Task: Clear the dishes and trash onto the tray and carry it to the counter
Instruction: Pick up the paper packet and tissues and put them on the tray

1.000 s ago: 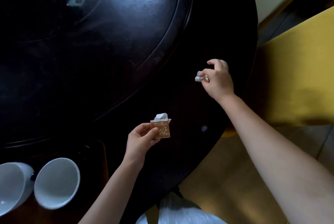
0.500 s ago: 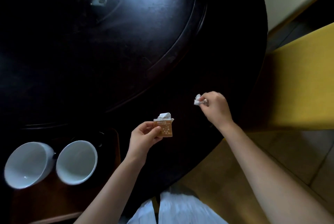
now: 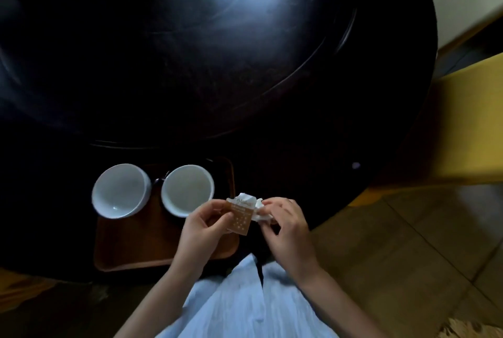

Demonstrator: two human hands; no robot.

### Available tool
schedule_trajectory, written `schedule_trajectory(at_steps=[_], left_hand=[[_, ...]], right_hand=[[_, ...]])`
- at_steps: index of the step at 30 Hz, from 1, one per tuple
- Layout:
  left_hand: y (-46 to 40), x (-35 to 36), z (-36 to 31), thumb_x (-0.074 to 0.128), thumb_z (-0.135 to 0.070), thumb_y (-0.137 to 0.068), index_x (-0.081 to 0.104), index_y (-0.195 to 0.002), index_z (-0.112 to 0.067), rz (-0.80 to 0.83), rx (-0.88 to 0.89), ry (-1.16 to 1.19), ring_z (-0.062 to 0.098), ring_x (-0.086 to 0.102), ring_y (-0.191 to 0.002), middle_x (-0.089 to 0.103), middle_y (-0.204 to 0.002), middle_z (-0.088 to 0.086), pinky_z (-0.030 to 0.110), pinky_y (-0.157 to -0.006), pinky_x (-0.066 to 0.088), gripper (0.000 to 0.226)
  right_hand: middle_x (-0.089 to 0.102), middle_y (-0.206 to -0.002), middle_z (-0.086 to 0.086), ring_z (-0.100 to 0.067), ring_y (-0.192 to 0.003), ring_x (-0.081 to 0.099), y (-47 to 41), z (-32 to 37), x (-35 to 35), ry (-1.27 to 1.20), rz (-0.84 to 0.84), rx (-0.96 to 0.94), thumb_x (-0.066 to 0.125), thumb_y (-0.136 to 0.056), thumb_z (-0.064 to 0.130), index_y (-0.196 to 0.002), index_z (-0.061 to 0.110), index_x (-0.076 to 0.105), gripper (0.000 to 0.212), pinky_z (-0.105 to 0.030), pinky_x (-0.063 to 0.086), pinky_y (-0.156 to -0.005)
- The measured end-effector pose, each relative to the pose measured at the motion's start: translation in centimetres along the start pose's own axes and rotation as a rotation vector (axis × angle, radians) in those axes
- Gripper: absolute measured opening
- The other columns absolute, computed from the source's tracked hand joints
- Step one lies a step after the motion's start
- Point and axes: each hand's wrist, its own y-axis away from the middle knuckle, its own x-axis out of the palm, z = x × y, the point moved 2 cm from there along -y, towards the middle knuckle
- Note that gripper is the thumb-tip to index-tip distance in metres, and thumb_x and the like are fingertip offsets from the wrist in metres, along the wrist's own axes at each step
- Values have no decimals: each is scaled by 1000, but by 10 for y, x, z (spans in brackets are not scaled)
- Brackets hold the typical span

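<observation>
Holding trash above the near edge of a round dark desk [image 3: 313, 98].
Left hand [image 3: 202, 224] pinches brown packet [image 3: 241, 219]; right hand [image 3: 285, 226] pinches crumpled white paper [image 3: 260, 216]; two white cups [image 3: 121, 190] on wooden tray [image 3: 130, 253].

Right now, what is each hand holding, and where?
Left hand pinches the small orange paper packet by its left edge; right hand clutches a crumpled white wrapper.

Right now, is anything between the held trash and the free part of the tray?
Nothing visible. The left hand holds the brown packet, the right hand the crumpled white paper, by the tray's right edge. The two white cups sit at its far end.
</observation>
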Motion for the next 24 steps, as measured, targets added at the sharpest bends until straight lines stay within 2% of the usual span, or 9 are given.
schedule_trajectory(at_steps=[3, 8, 12, 16, 19, 21, 24], left_hand=[[20, -52, 13, 63, 0, -82, 71, -83, -19, -38, 1, -30, 22, 71, -83, 75, -84, 6, 38, -74, 58, 21], [35, -138, 44, 63, -3, -83, 71, -83, -25, -79, 0, -148, 20, 71, -80, 74, -86, 1, 29, -70, 58, 23], [18, -183, 66, 63, -3, -82, 68, -82, -26, -95, 6, -273, 20, 69, -76, 73, -75, 2, 15, -61, 54, 24], [-4, -201, 75, 62, -6, -84, 64, -81, -31, -39, 22, -420, 13, 67, -77, 69, -81, -3, 20, -62, 52, 25], [-17, -204, 78, 62, -7, -83, 65, -84, -24, -4, 66, -533, 9, 65, -74, 68, -78, -7, 16, -62, 46, 17], [-23, -202, 78, 63, -8, -82, 66, -88, -18, -7, 117, -623, 9, 62, -73, 65, -77, -7, 13, -60, 40, 13], [-26, -197, 79, 62, -6, -80, 66, -92, -8, -50, 207, -733, 17, 57, -75, 61, -80, 0, 24, -64, 39, 12]], right_hand=[[67, -92, -5, -18, -93, 60, 13, 23, 27, 19, 3, -28, 73, -72, -1, -83, 10, 68, 16, -21, 46, -86], [66, -91, -4, -18, -88, 60, 34, 49, 78, 144, 16, -71, 73, -70, -2, -85, 11, 67, 21, -18, 51, -78], [66, -90, -6, -22, -88, 61, 43, 59, 112, 235, 13, -54, 72, -71, -1, -87, 10, 67, 20, -23, 56, -68], [67, -89, -6, -24, -86, 63, 49, 65, 133, 343, 44, -82, 68, -74, 0, -88, 9, 66, 16, -29, 58, -62], [66, -87, -7, -24, -83, 62, 51, 65, 138, 386, 34, -65, 65, -76, 3, -87, 8, 64, 12, -31, 58, -62], [66, -88, -8, -25, -84, 62, 52, 65, 142, 405, 35, -30, 70, -73, 2, -89, 8, 64, 18, -32, 58, -62], [67, -90, -6, -24, -86, 64, 52, 66, 147, 441, 48, 17, 78, -65, 7, -91, 10, 65, 29, -32, 58, -61]])
